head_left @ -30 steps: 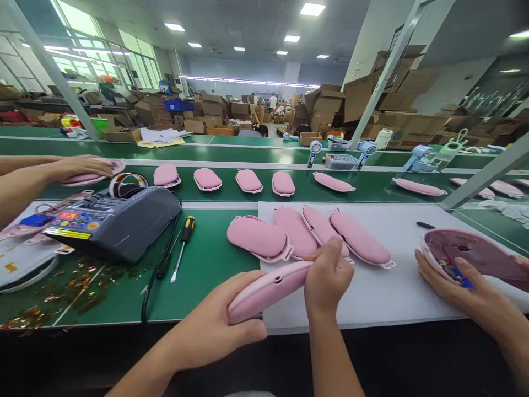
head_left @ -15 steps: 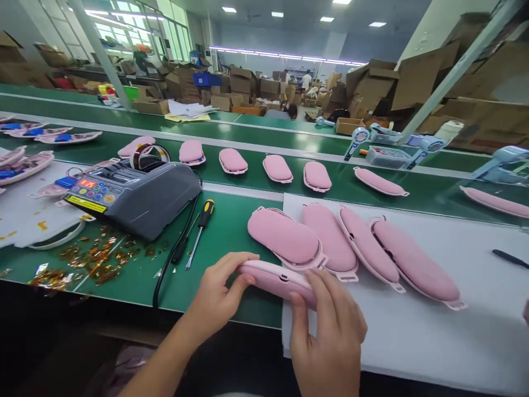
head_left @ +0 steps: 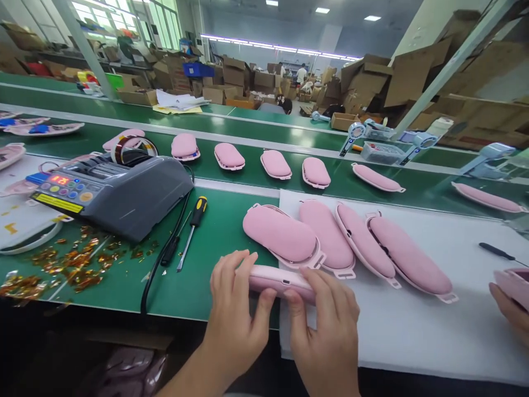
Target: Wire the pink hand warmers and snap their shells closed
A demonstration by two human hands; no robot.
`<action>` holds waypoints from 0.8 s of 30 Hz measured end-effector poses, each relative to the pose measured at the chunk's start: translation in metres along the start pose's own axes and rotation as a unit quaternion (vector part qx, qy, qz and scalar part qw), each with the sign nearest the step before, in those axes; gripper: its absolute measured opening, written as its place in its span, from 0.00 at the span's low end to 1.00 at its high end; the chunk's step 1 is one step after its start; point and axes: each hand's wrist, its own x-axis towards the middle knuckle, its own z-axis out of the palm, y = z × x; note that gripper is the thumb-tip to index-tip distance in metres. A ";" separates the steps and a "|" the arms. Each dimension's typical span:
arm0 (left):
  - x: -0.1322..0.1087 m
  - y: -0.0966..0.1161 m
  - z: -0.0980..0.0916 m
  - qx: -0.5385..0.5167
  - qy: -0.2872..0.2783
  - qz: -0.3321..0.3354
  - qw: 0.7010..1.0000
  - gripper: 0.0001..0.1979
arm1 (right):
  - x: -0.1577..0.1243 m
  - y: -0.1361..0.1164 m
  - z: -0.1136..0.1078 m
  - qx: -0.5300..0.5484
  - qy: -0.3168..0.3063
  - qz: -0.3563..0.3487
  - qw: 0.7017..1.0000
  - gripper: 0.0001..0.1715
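A pink padded oval shell [head_left: 268, 281] is held level in front of me, its narrow side with a small dark slot facing me. Around its left end the fingers and thumb of my left hand [head_left: 236, 309] are closed. My right hand [head_left: 326, 317] grips the other end, thumb on the near side and fingers over the top. Just behind lies another pink shell [head_left: 283, 231] with strap loops at its ends. Beside it, several more shells [head_left: 413, 253] lean in a row on a white foam sheet [head_left: 397, 342]. Some show a gap along the seam.
To the left stand a grey tape dispenser [head_left: 136, 193], a yellow-black screwdriver [head_left: 193, 223] and scattered amber tape scraps [head_left: 82, 259]. Pink shells [head_left: 229, 155] line the green belt. At the right edge, a co-worker's hand [head_left: 510, 309] holds a pink part near a dark tool [head_left: 496, 251].
My left hand has shifted its grip, with the thumb now on the shell's near side closer to the middle. A co-worker's hand with a pink part has come in at right. The view has turned slightly.
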 end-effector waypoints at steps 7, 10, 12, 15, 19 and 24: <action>-0.002 0.000 0.015 -0.110 0.066 0.007 0.992 0.09 | -0.015 -0.001 0.011 -0.018 0.057 0.005 0.998 0.11; 0.001 0.001 0.015 -0.101 0.071 -0.002 0.992 0.09 | -0.013 0.002 0.014 -0.021 0.059 0.017 0.998 0.09; 0.002 0.003 0.015 -0.082 0.077 -0.009 0.994 0.08 | -0.010 0.006 0.012 -0.009 0.035 -0.002 0.999 0.09; -0.002 0.004 0.014 -0.059 0.081 0.000 0.995 0.09 | -0.008 0.015 0.005 0.021 -0.015 -0.040 0.999 0.10; -0.007 0.002 0.011 -0.057 0.053 0.026 0.997 0.12 | -0.010 0.022 -0.003 0.030 -0.057 -0.061 0.996 0.14; -0.007 0.003 0.010 -0.044 0.042 0.013 0.998 0.11 | -0.010 0.016 -0.001 0.036 -0.040 -0.013 0.998 0.23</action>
